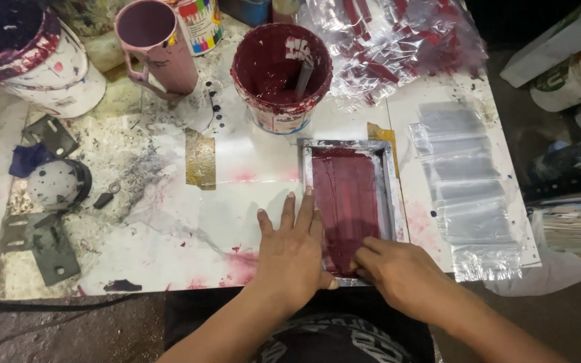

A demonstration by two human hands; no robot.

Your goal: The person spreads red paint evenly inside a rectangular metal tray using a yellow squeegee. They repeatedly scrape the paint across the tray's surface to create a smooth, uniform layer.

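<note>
A small metal-framed printing screen coated in dark red ink lies flat on the stained white table. My left hand rests flat, fingers spread, on the table against the frame's left edge, thumb at its near corner. My right hand is curled at the frame's near edge, fingers on the inked mesh; whatever it may grip is hidden. A bucket of dark red ink stands just behind the screen.
A row of clear plastic bags lies right of the screen. Printed bags pile at the back right. A pink jug, a white paint bucket and metal brackets sit to the left.
</note>
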